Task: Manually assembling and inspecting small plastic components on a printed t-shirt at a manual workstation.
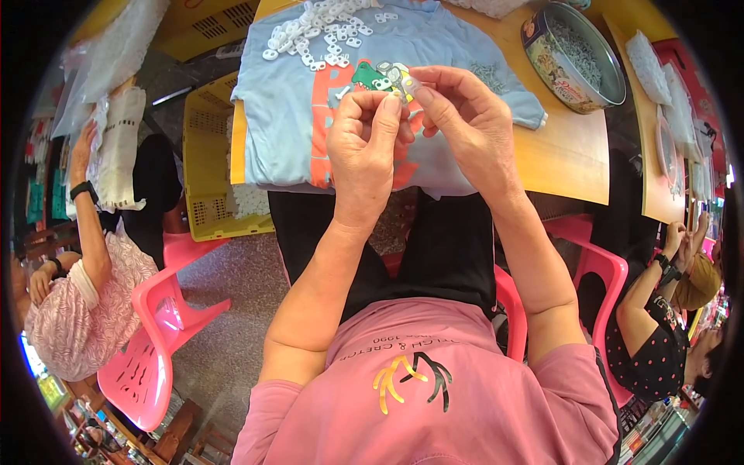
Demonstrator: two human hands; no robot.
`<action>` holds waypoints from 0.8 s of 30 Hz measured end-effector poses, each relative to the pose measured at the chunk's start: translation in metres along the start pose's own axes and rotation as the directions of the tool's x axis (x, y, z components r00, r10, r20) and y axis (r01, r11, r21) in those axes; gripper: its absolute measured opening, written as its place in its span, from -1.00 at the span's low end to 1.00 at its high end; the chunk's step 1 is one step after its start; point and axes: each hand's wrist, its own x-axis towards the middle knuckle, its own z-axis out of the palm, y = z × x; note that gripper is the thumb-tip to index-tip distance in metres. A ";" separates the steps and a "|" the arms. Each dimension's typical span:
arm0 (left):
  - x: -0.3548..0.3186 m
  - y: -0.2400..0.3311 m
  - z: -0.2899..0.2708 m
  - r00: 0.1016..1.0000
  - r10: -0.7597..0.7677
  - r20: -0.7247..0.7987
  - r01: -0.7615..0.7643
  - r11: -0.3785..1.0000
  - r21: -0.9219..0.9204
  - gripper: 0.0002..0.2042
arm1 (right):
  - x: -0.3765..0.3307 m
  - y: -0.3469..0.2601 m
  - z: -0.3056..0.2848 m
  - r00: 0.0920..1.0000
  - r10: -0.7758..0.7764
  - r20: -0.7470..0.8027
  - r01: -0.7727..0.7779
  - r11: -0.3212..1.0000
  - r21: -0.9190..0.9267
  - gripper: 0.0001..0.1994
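Observation:
Both my hands are raised close together over a light blue shirt (271, 116) spread on the table, its print orange, green and yellow. My left hand (364, 147) is closed, thumb pressed against the bent fingers. Thumb and forefinger of my right hand (469, 124) pinch together near it. A small pale piece seems to be between the fingertips; its kind is too small to tell against the print. Beyond my hands lies a heap of small white plastic pieces with holes (318, 23). Small metal parts (488, 75) are scattered on the shirt behind my right hand.
An oval tin (535, 48) of small metal parts stands at the table's (562, 155) far right. A yellow crate (203, 155) with white pieces sits left of the table. Pink chairs (155, 333) flank me. People work at left (93, 287) and right (651, 333).

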 end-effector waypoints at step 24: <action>-0.001 0.000 -0.002 0.999 -0.035 0.000 0.035 0.999 -0.033 -0.93 | -0.007 0.004 0.010 0.998 0.024 -0.053 -0.018 0.994 0.110 -0.77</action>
